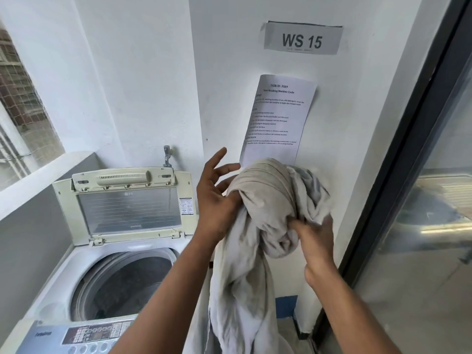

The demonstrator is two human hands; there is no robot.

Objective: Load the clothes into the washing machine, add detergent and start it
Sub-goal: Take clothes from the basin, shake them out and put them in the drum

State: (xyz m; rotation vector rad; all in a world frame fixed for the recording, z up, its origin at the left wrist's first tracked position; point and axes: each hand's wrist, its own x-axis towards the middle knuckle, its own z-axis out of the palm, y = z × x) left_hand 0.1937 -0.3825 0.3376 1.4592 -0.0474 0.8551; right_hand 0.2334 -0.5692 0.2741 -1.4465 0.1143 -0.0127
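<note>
A bundle of pale beige and grey cloth (268,213) is held up in front of the wall, to the right of the top-loading washing machine (61,272). My right hand (314,241) grips the bunched cloth from below and the right. My left hand (217,200) rests against the bundle's left side with its fingers spread and straight. A long tail of the cloth hangs down to the bottom of the view. The machine's lid (127,205) stands raised and the drum (125,282) looks dark inside. The control panel (97,333) lies at the bottom left.
A printed task sheet (278,118) and a "WS 15" label (302,39) hang on the white wall. A tap (167,154) sticks out above the machine. A dark-framed glass door (408,175) runs along the right. A ledge and window (38,169) lie to the left.
</note>
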